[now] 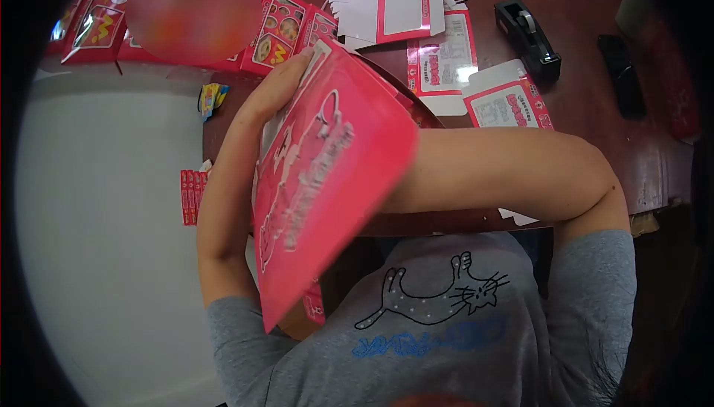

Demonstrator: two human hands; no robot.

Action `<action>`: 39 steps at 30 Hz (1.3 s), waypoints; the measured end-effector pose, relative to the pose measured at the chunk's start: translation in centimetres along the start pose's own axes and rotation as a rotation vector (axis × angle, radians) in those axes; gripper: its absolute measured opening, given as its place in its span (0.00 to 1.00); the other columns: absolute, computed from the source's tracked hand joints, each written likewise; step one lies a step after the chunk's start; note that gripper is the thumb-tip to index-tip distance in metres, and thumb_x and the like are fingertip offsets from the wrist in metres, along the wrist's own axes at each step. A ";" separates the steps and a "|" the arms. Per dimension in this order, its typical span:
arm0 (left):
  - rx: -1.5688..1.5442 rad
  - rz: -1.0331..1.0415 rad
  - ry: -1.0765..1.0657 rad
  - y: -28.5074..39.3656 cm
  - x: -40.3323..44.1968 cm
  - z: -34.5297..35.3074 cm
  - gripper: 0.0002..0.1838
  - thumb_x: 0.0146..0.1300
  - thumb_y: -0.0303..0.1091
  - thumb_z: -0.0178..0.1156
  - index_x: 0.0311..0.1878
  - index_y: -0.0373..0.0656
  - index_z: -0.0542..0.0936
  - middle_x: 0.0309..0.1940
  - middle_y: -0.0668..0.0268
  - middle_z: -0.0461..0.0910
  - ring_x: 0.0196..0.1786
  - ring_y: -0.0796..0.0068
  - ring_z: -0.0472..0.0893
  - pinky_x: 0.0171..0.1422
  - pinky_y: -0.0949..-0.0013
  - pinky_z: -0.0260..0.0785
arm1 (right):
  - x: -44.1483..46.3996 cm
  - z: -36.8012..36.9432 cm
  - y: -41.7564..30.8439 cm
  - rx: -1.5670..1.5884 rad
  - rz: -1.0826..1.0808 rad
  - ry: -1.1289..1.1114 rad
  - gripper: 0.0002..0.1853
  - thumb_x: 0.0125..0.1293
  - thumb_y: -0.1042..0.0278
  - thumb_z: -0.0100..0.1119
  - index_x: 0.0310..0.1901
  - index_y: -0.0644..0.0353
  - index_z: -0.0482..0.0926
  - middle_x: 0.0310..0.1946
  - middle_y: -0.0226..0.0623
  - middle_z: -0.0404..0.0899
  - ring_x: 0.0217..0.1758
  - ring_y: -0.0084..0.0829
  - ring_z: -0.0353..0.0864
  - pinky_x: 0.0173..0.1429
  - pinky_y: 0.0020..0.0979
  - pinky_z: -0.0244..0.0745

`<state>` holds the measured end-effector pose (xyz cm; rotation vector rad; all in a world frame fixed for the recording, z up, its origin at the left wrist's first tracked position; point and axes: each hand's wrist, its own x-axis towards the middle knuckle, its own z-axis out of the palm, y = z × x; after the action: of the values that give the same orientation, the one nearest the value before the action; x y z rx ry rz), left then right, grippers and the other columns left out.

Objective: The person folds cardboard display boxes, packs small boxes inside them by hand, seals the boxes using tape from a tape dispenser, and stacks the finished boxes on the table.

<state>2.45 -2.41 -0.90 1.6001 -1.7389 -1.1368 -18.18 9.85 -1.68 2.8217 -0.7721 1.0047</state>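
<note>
Head view: a pink box (335,176) tilts over the table's (584,50) near edge, the left hand (285,86) against its far left side, fingers hidden, grip impossible to tell. Behind it, the right hand is hidden. Cartons (442,65) and a tape dispenser (529,44) lie beyond.

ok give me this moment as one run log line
left hand: on pink box | right hand: hidden behind box | tape dispenser: on table

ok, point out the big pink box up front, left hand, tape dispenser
Pink box (335,176): head view, on its printed panel.
Left hand (283,84): head view, back of the hand.
Tape dispenser (536,51): head view, on its black body.
</note>
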 end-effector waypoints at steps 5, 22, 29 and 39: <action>-0.128 0.091 0.126 -1.9 -6.4 -3.4 0.28 0.82 0.48 0.49 0.72 0.34 0.71 0.64 0.55 0.79 0.65 0.69 0.79 0.70 0.65 0.70 | 2.3 -0.9 0.4 -0.029 -0.102 -0.206 0.29 0.62 0.66 0.64 0.67 0.47 0.80 0.59 0.39 0.85 0.64 0.43 0.84 0.66 0.46 0.77; 0.176 0.592 1.159 -13.3 -13.2 -6.0 0.20 0.77 0.39 0.59 0.65 0.40 0.78 0.56 0.61 0.79 0.58 0.67 0.79 0.65 0.59 0.69 | 5.5 1.8 9.5 -0.071 0.073 0.096 0.18 0.68 0.66 0.70 0.59 0.51 0.83 0.62 0.34 0.82 0.63 0.41 0.83 0.63 0.42 0.82; 0.944 0.475 0.845 -8.9 -13.9 -1.5 0.23 0.67 0.42 0.67 0.60 0.40 0.82 0.58 0.63 0.78 0.61 0.63 0.78 0.66 0.58 0.59 | 8.8 7.7 11.4 -0.163 0.099 -0.120 0.19 0.74 0.59 0.64 0.63 0.51 0.82 0.63 0.32 0.81 0.67 0.40 0.80 0.63 0.41 0.80; 0.990 0.353 0.806 -9.5 -12.1 -1.3 0.22 0.63 0.49 0.71 0.50 0.40 0.86 0.47 0.62 0.84 0.51 0.64 0.81 0.58 0.58 0.69 | 8.8 10.7 12.0 -0.280 -0.040 0.048 0.20 0.71 0.55 0.68 0.61 0.50 0.84 0.60 0.31 0.83 0.62 0.38 0.81 0.66 0.42 0.78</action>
<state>10.78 9.51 -6.19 1.7380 -1.9121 0.6208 -11.82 -6.69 -6.19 2.5554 -0.7802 0.8782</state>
